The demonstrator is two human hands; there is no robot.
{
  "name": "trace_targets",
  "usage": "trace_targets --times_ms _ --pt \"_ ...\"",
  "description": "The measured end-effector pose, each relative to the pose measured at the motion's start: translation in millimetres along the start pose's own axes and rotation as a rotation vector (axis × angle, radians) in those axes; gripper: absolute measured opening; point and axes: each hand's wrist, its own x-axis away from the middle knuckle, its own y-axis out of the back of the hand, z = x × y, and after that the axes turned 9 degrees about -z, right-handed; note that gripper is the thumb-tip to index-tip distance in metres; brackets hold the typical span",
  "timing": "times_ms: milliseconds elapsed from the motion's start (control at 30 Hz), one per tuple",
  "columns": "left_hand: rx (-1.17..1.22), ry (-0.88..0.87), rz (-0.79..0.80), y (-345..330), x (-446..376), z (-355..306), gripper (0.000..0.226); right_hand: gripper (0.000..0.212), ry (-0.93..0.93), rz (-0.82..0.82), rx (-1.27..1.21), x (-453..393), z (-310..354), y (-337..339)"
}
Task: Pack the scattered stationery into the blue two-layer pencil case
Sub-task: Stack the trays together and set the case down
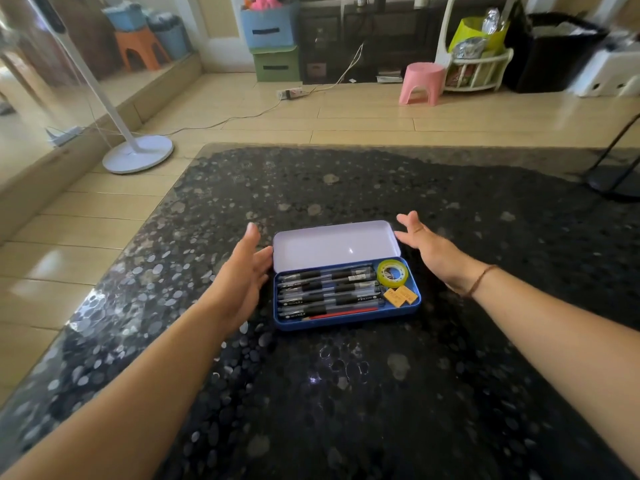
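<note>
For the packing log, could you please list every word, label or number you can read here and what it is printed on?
None can be read for certain.
Black pens: pale print on the barrels, too small to read.
Orange erasers: dark print, blurred.
Tape roll: no text visible.
Pencil case and its lid: no text visible.

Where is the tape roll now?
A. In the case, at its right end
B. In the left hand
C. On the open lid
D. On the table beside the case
A: the tape roll lies inside the case, at its right end, above the erasers.
</note>
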Motion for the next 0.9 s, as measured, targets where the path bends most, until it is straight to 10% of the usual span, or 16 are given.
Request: trace_targets --times_ms 267,400,467,567,900 --pt "0.113 -0.152 -0.189 12.1 9.7 -0.5 0.041 0.077 0.165 -0.125 -0.312 27.2 -6.3 23.3" --pt "-0.608 -0.620 -0.224 1.8 13.5 17.5 0.030 0.018 0.281 -0.284 0.118 40.8 -23.8 7.0" --pt "-1.079 -0.784 -0.062 -1.7 16.0 31.6 0.056 0.028 0.362 -0.291 0.398 47.3 -34.2 -5.2" --pt "-1.419 -0.807 0.062 -5.1 19.2 49.3 0.073 0.042 0.373 -0.300 0.497 60.0 -39.3 -17.9" --pt "-1.481 -0.652 0.069 -12.4 23.6 44.1 0.082 0.042 0.205 -0.364 0.645 70.4 -28.0 -29.5"
